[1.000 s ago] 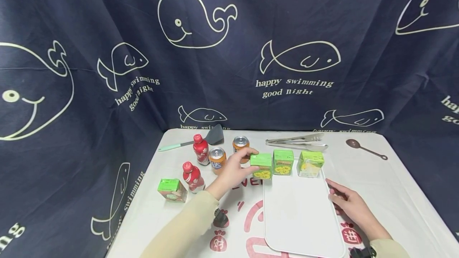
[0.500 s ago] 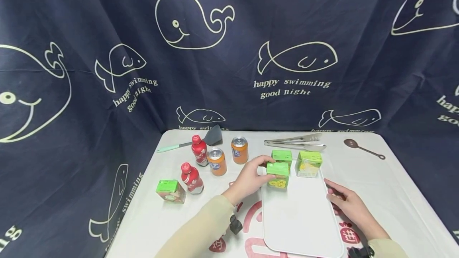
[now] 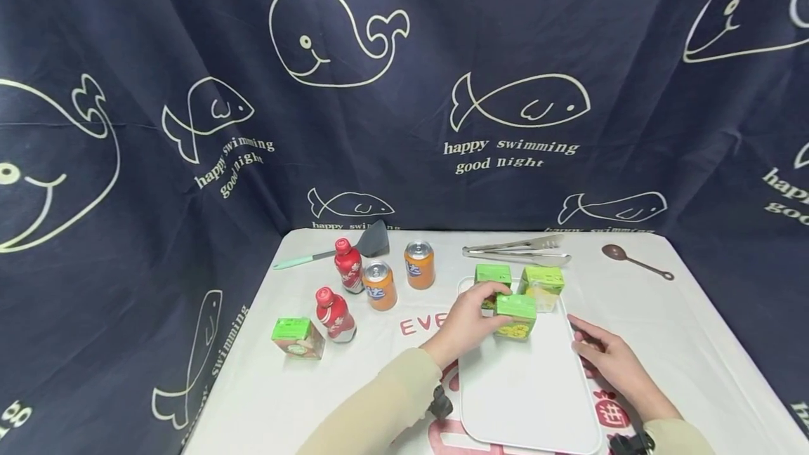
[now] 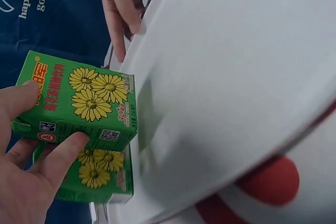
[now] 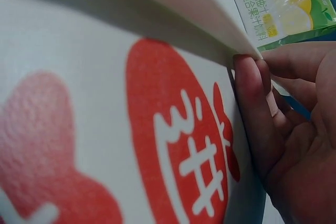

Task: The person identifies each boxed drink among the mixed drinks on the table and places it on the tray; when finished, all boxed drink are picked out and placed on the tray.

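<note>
My left hand point(image 3: 464, 325) pinches a green drink carton with yellow flowers point(image 3: 515, 311) between thumb and fingers, over the far part of a white tray point(image 3: 527, 388). Whether its base touches the tray, I cannot tell. A matching flower carton point(image 3: 493, 274) stands just behind it, partly hidden by the hand. At the tray's far right corner is a yellow-green juice carton point(image 3: 541, 283) with fruit pictures. My right hand point(image 3: 609, 357) touches the tray's right rim; in the right wrist view its thumb point(image 5: 252, 82) meets that rim from outside.
To the left stand two red bottles point(image 3: 335, 314), two orange cans point(image 3: 379, 286) and a green-topped brown carton point(image 3: 298, 338). Along the back lie a spatula point(image 3: 373, 241), metal tongs point(image 3: 518, 251) and a brown spoon point(image 3: 632, 260). A dark blue fish-print curtain point(image 3: 392, 125) hangs behind.
My left hand has carried the flower carton right and toward me, from the tray's far left corner to in front of the other two cartons. The right hand has stayed at the rim.
</note>
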A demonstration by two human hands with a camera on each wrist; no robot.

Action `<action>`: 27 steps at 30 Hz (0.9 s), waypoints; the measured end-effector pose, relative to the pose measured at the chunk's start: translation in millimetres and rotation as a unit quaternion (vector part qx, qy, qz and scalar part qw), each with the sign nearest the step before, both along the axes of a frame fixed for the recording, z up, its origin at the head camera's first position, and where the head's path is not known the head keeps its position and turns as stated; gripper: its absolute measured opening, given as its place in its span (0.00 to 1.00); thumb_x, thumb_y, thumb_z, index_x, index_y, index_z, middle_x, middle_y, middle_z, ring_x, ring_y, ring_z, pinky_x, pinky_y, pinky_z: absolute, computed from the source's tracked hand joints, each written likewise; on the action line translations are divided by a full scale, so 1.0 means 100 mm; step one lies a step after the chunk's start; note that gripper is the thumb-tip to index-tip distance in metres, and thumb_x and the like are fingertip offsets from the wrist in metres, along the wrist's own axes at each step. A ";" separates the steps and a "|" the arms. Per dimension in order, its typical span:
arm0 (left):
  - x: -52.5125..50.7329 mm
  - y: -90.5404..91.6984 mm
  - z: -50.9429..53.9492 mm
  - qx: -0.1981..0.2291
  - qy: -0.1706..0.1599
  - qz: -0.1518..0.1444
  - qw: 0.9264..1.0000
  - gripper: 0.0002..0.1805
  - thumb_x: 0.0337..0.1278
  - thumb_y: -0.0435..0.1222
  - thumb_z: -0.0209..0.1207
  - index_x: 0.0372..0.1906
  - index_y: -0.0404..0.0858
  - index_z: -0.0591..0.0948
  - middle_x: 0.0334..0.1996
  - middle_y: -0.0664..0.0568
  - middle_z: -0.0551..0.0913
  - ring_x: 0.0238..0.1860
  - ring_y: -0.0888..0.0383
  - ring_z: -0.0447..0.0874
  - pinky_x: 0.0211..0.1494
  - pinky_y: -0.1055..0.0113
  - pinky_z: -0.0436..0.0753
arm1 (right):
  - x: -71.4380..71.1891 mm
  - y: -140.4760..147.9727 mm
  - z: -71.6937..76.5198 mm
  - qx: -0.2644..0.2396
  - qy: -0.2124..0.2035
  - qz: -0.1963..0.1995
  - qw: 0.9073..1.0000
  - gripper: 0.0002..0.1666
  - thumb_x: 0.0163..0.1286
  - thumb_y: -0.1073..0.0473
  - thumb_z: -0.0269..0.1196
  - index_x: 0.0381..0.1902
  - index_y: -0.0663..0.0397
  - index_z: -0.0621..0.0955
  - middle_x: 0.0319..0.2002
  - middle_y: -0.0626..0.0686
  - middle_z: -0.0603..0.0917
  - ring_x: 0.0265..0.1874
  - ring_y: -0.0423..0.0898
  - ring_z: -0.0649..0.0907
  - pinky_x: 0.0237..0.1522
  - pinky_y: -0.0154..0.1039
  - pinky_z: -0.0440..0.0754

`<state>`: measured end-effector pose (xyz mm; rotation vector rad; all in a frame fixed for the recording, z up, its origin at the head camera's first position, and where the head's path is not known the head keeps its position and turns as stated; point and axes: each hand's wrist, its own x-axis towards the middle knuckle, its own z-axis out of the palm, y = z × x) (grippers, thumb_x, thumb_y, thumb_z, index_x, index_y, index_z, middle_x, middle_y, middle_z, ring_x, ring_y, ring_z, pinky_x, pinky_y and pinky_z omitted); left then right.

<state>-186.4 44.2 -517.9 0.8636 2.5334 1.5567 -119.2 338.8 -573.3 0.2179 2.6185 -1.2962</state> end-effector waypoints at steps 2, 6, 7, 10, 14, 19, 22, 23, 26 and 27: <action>0.00 0.05 -0.04 0.001 0.001 0.001 1.000 0.24 0.59 0.36 0.75 0.59 0.46 0.83 0.51 0.65 0.81 0.49 0.70 0.77 0.57 0.74 0.80 | 0.00 -0.01 -0.01 -0.003 -0.003 -0.002 1.000 0.39 0.79 0.53 0.61 0.81 0.56 0.63 0.71 0.68 0.71 0.54 0.56 0.76 0.56 0.50 0.82; 0.02 0.15 -0.07 0.000 0.006 0.002 1.000 0.23 0.59 0.36 0.75 0.59 0.45 0.83 0.51 0.65 0.81 0.49 0.72 0.77 0.56 0.75 0.79 | 0.01 -0.01 -0.02 -0.002 -0.006 -0.002 1.000 0.39 0.79 0.53 0.61 0.81 0.56 0.63 0.71 0.67 0.70 0.55 0.56 0.75 0.58 0.54 0.80; 0.02 0.17 -0.08 0.000 0.009 0.001 1.000 0.23 0.59 0.36 0.75 0.59 0.45 0.83 0.51 0.65 0.81 0.49 0.72 0.77 0.57 0.75 0.80 | 0.01 -0.01 -0.02 -0.001 -0.006 -0.002 1.000 0.39 0.79 0.53 0.61 0.81 0.56 0.63 0.71 0.67 0.71 0.54 0.56 0.75 0.56 0.51 0.81; 0.04 0.25 -0.09 -0.004 0.016 -0.006 1.000 0.23 0.60 0.36 0.75 0.60 0.45 0.82 0.51 0.64 0.81 0.49 0.72 0.77 0.57 0.71 0.82 | 0.01 -0.01 -0.02 0.000 -0.004 -0.002 1.000 0.38 0.79 0.53 0.60 0.81 0.56 0.63 0.70 0.66 0.71 0.53 0.55 0.75 0.52 0.47 0.80; 0.07 0.35 -0.10 -0.009 0.025 -0.005 1.000 0.24 0.61 0.37 0.74 0.60 0.44 0.82 0.50 0.64 0.81 0.49 0.71 0.77 0.56 0.69 0.83 | 0.01 -0.01 -0.01 -0.015 -0.004 -0.001 1.000 0.39 0.80 0.52 0.60 0.82 0.55 0.62 0.74 0.68 0.67 0.62 0.63 0.74 0.64 0.61 0.76; 0.10 0.45 -0.09 -0.016 0.029 0.006 0.999 0.23 0.60 0.36 0.74 0.60 0.44 0.82 0.51 0.64 0.81 0.50 0.73 0.76 0.58 0.74 0.80 | 0.00 -0.02 -0.02 -0.016 -0.008 -0.001 1.000 0.39 0.80 0.50 0.60 0.82 0.54 0.62 0.76 0.69 0.65 0.67 0.67 0.71 0.67 0.67 0.71; 0.12 0.49 -0.09 -0.019 0.024 0.007 1.000 0.23 0.61 0.36 0.74 0.60 0.45 0.82 0.53 0.63 0.81 0.53 0.74 0.77 0.60 0.73 0.80 | 0.00 -0.02 -0.02 -0.005 -0.005 -0.002 1.000 0.39 0.80 0.51 0.60 0.82 0.54 0.62 0.73 0.67 0.68 0.59 0.60 0.74 0.58 0.57 0.78; 0.13 0.49 -0.09 -0.020 0.022 0.006 1.000 0.22 0.62 0.37 0.74 0.60 0.46 0.82 0.54 0.63 0.81 0.54 0.73 0.77 0.60 0.73 0.79 | 0.00 -0.01 -0.02 -0.002 -0.004 -0.002 1.000 0.39 0.79 0.51 0.61 0.82 0.54 0.63 0.73 0.67 0.69 0.57 0.58 0.74 0.56 0.54 0.78; 0.15 0.51 -0.09 -0.021 0.014 0.004 1.000 0.22 0.62 0.37 0.73 0.60 0.47 0.82 0.55 0.62 0.81 0.56 0.72 0.77 0.62 0.75 0.78 | -0.01 -0.01 -0.01 0.005 -0.006 -0.003 1.000 0.39 0.80 0.51 0.60 0.82 0.53 0.63 0.71 0.66 0.71 0.56 0.57 0.74 0.55 0.51 0.78; 0.15 0.52 -0.09 -0.022 0.013 0.005 1.000 0.22 0.63 0.38 0.73 0.60 0.47 0.82 0.56 0.62 0.81 0.57 0.72 0.77 0.62 0.76 0.77 | -0.01 0.00 -0.01 0.003 -0.007 -0.004 1.000 0.39 0.80 0.51 0.60 0.82 0.53 0.62 0.71 0.66 0.71 0.56 0.57 0.74 0.56 0.54 0.78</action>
